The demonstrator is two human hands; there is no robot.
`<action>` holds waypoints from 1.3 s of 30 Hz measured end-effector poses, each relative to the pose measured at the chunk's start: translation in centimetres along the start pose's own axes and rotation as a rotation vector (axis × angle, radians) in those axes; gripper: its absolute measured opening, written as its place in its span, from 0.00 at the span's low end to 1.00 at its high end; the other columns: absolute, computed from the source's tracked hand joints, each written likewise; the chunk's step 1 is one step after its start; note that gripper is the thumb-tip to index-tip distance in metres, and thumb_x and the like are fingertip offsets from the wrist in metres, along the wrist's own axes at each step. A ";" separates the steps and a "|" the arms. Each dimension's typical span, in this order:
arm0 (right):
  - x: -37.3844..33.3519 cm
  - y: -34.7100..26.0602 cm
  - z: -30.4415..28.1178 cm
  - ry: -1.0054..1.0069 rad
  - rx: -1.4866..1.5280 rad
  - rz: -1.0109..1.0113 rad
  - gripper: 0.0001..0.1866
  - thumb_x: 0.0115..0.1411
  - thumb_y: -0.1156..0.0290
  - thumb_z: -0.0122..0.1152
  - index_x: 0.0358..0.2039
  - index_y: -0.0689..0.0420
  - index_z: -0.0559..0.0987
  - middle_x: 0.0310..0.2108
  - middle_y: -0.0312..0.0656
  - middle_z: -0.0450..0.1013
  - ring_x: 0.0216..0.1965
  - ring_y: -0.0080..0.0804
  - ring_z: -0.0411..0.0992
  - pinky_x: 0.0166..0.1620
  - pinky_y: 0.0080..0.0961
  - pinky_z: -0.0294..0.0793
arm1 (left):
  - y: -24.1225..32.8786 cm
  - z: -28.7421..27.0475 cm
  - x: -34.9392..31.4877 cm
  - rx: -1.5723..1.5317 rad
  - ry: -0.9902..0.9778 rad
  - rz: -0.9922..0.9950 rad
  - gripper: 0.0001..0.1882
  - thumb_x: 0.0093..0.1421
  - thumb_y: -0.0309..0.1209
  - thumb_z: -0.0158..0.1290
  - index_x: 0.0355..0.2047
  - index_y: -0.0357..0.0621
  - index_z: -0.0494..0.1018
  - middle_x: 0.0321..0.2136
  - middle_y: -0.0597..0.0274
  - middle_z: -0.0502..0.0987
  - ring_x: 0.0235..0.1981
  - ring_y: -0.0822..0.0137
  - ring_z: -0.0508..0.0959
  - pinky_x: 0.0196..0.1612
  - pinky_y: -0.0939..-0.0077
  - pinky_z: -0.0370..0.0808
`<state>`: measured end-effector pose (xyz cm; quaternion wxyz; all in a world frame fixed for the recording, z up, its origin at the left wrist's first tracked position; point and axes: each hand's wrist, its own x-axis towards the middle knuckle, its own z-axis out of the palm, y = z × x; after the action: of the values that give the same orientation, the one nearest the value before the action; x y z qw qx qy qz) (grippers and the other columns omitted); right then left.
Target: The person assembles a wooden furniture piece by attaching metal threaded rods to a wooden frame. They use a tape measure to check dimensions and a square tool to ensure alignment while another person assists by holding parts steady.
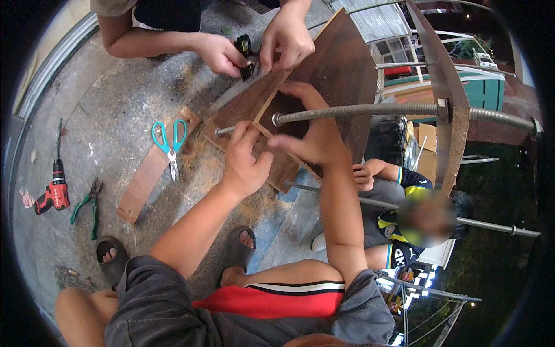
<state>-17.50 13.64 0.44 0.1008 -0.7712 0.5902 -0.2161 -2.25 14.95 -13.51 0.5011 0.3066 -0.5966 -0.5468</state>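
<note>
Grip, left: our left hand [245,165] bends its fingers onto the pale raw edge of a brown board [283,170], thumb held apart; we cannot tell whether it closes on the wood.
Grip, right: our right hand [321,141] is spread wide and slightly blurred, thumb and fingers well apart at the board's other side.
Threaded rod [370,110]: it crosses in front of our right hand, with a nut [277,120] near its end, between our right thumb and fingers.
Tall board [442,69]: it stands farther to our right, and the same rod passes through it.
Co-worker opposite: one hand [222,55] holds a small black object [245,58]; the other hand [289,43] is just beside it, near the boards.
Co-worker at our right: a hand [363,176] shows close by our right forearm.
Floor, to our left: teal-handled scissors [171,154] lie across a brown wooden strip [141,179]; green-handled pliers [95,195] and a red-and-black drill [58,194] lie farther left.
Sawdust [211,168]: scattered between the strip and our left hand.
</note>
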 end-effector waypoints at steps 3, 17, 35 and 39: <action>-3.7 -1.3 1.0 0.053 -0.255 0.094 0.56 0.36 0.57 0.88 0.63 0.63 0.67 0.56 0.51 0.70 0.57 0.50 0.72 0.60 0.40 0.72 | -0.3 0.4 -0.5 -0.006 0.004 -0.045 0.25 0.49 0.21 0.55 0.50 0.30 0.73 0.49 0.42 0.71 0.53 0.40 0.74 0.57 0.56 0.73; -4.8 -1.1 3.6 0.243 -0.096 0.207 0.54 0.42 0.74 0.77 0.70 0.62 0.62 0.62 0.56 0.67 0.62 0.55 0.67 0.64 0.43 0.65 | -1.8 2.3 -2.4 -0.356 0.061 -0.123 0.35 0.54 0.18 0.48 0.66 0.32 0.64 0.59 0.47 0.71 0.61 0.55 0.72 0.63 0.65 0.70; -5.6 0.0 4.2 0.265 -0.013 0.228 0.44 0.42 0.76 0.75 0.62 0.61 0.67 0.53 0.53 0.70 0.55 0.50 0.70 0.60 0.42 0.69 | -2.6 2.5 -2.6 -0.213 0.099 -0.074 0.34 0.52 0.15 0.47 0.64 0.32 0.67 0.57 0.51 0.71 0.59 0.59 0.73 0.58 0.67 0.73; -5.8 0.4 4.3 0.270 -0.094 0.213 0.43 0.42 0.75 0.76 0.60 0.61 0.68 0.53 0.53 0.70 0.54 0.51 0.71 0.59 0.42 0.70 | -1.0 2.0 -2.1 -0.323 0.070 -0.137 0.34 0.53 0.15 0.48 0.63 0.32 0.67 0.57 0.51 0.71 0.58 0.59 0.74 0.57 0.68 0.73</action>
<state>-17.11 18.60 -4.79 0.0068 -0.6723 0.6861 -0.2779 -3.66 17.32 -14.76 0.5259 0.2808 -0.4610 -0.6573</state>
